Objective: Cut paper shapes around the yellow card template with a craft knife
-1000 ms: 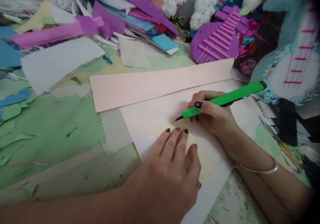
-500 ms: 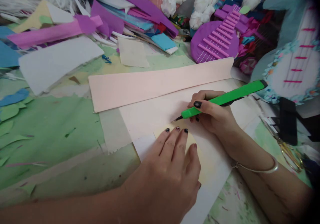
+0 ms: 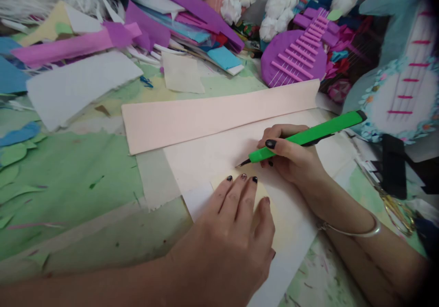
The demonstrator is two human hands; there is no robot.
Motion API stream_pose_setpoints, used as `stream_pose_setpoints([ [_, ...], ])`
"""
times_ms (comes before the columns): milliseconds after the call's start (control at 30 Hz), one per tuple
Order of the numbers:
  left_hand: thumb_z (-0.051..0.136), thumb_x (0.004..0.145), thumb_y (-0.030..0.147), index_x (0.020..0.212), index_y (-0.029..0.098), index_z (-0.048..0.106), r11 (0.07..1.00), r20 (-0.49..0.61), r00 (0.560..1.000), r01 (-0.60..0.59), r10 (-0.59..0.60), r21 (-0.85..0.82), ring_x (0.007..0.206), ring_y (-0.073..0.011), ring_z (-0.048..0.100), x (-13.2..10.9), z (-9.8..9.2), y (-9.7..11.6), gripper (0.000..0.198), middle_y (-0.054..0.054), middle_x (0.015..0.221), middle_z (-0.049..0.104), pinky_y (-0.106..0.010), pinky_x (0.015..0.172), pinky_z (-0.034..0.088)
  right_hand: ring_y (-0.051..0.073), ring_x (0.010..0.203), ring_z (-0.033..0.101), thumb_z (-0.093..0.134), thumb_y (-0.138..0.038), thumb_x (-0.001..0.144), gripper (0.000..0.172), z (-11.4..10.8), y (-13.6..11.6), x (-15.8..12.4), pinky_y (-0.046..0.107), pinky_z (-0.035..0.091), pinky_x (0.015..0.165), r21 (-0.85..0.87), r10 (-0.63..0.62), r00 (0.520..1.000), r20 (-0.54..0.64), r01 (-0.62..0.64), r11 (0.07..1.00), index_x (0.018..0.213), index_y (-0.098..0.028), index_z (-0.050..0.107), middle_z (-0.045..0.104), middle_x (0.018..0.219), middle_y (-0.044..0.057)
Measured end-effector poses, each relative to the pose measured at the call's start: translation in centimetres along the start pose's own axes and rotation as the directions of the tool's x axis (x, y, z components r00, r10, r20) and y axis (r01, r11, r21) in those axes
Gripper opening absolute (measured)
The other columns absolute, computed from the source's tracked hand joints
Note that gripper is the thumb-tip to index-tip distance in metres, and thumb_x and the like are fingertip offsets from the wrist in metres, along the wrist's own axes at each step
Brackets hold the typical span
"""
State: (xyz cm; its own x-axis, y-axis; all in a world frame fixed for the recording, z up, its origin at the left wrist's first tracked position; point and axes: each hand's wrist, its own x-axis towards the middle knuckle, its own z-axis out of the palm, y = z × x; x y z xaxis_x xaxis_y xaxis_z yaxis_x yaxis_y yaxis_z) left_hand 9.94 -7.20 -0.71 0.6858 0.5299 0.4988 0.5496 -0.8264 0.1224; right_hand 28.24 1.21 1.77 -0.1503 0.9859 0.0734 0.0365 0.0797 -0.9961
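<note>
In the head view, my left hand (image 3: 233, 234) lies flat, fingers stretched out, pressing on a pale yellow paper piece (image 3: 263, 192). Most of that piece is hidden beneath the hand. It rests on a large whitish sheet (image 3: 202, 163). My right hand (image 3: 293, 161) grips a green utility knife (image 3: 320, 129) like a pen. The knife's dark tip points left and touches or nearly touches the paper by the yellow piece's upper edge, just beyond my left fingertips. A long pale pink strip (image 3: 212, 119) lies across the sheet's far side.
Coloured paper scraps (image 3: 78, 46) pile up at the back left. A purple paper lute-like model (image 3: 293, 58) and a light blue one (image 3: 409, 94) stand at the back right. Gold-handled scissors (image 3: 399, 213) lie at the right, near a black flat object (image 3: 394, 170).
Hardly anything differs. The knife tip has shifted very slightly to the right; my left hand stays in place on the paper.
</note>
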Motion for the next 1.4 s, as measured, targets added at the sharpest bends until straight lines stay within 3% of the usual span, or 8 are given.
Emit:
stream_pose_setpoints([
  [700,0.049,0.094,0.038,0.121,0.006,0.060,1.000,0.024,1.000,0.003,-0.002,-0.012,0.122,-0.0343,0.057,-0.1,0.0,0.1,0.043,-0.024,0.128,0.061,-0.049,0.101,0.047,0.014,0.042,0.054,0.075,-0.030,0.067,0.021,-0.9,0.1,0.2,0.027,0.036,0.035,-0.015,0.040,0.999,-0.035,-0.041,0.999,0.053,-0.022,0.061,0.063,0.055,0.001],
  [1400,0.049,0.094,0.038,0.122,0.005,0.060,1.000,0.025,1.000,0.000,0.000,-0.017,0.123,-0.0346,0.056,-0.1,0.0,0.0,0.044,-0.025,0.130,0.059,-0.049,0.102,0.046,0.012,0.039,0.053,0.075,-0.028,0.068,0.020,-1.6,0.2,0.4,0.026,0.035,0.035,0.020,-0.004,0.999,-0.033,0.004,1.000,0.053,-0.022,0.063,0.062,0.053,0.000],
])
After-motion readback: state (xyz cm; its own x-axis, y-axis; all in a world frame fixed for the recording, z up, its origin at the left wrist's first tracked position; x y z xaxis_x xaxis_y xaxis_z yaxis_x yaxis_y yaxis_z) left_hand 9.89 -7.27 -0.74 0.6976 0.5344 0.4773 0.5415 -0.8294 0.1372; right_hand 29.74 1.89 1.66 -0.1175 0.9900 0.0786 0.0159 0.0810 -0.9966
